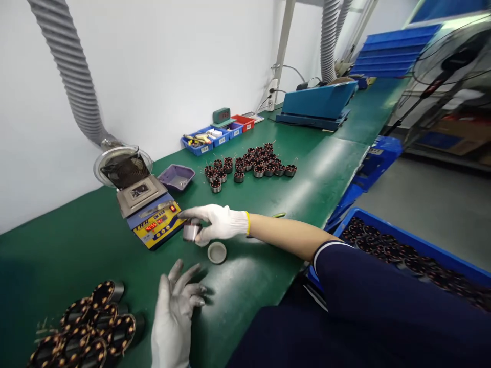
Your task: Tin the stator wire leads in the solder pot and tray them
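My right hand point(218, 223), in a white knit glove, grips a silvery cylindrical motor stator point(191, 232) between thumb and fingers. It is beside the front panel of a yellow and blue soldering station point(157, 225) with a lit red display. Just below that hand is a small round pale dish point(217, 253) on the green table. My left hand point(176, 306), gloved too, is open, palm up and fingers apart, with nothing in it. To its left stands a group of wound stators point(88, 327) with copper dots and wire ends.
More stators point(259, 163) cover the mid-table, with a purple tray point(176, 177) near the station. Along the wall are blue bins point(198, 145) with tools and a red bin point(244, 121). A blue crate point(355, 213) of dark parts stands right of the table; a grey hose point(72, 71) hangs at left.
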The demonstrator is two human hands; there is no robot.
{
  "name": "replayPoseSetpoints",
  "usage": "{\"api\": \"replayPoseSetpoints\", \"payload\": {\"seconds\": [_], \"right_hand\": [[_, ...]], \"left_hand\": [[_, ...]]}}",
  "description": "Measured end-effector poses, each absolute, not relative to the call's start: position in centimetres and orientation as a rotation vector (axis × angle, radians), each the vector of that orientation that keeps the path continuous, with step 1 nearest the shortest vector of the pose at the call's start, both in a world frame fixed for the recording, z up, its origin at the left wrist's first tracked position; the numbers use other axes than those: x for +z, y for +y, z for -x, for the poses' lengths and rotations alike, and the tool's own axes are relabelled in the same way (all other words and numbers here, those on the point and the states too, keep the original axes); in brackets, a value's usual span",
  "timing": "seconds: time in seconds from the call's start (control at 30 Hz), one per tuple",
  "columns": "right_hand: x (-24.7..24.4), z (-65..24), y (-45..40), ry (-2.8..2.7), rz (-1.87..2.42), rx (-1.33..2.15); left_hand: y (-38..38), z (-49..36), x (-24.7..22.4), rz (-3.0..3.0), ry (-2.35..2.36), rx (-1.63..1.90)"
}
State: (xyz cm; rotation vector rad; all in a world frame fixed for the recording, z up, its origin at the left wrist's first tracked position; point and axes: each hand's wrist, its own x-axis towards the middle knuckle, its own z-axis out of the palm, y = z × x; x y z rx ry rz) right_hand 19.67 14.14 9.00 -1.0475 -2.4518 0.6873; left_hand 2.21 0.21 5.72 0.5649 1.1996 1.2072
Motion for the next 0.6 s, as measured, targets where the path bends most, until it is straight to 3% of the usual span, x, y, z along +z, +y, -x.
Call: {"api": "replayPoseSetpoints", "payload": {"seconds": [0.07, 0.13, 0.37, 0.6], "right_hand": [[9.3, -19.3, 10.9, -2.405, 0.676, 1.043], [9.5, -18.9, 8.8, -2.397, 0.486, 1.128], [9.7, -17.2, 7.9, -2.405, 0.562, 0.293], [11.9, -16.6, 6.9, -2.453, 0.6, 0.011]], "left_hand": [[-0.1, -2.6, 6.4, -0.418, 0.955, 1.109], [-0.5, -3.0, 6.3, -0.392, 0.867, 1.15], [-1.1, -3.5, 4.4, -0.49, 0.913, 1.398], [-0.9, -2.6, 6.2, -0.356, 0.743, 1.51]]}}
